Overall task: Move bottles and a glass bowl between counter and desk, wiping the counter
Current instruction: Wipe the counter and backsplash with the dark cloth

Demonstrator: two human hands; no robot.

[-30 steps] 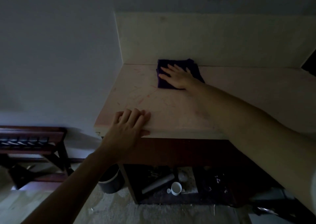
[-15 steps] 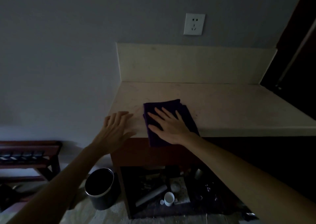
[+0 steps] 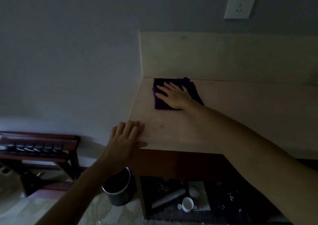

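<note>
Head view, dim light. I see the right hand (image 3: 173,95) laid flat, fingers spread, palm down on a dark purple cloth (image 3: 160,102); it presses the cloth and does not grasp it. The cloth lies at the counter's (image 3: 232,121) back left corner, its far edge against the backsplash (image 3: 223,56). The left hand (image 3: 124,138) rests flat at the counter's front left corner, fingers together on top, thumb along the front edge, holding nothing. I see no bottles or glass bowl on the counter top.

Below the counter an open shelf (image 3: 240,199) holds a grey cylinder (image 3: 168,198) lying on its side, with a white cup (image 3: 187,205) just beside it. A dark round bin (image 3: 118,193) stands on the floor at the counter's left end. A wooden rack (image 3: 39,147) stands against the left wall. A white socket (image 3: 240,3) sits on the wall above the backsplash.
</note>
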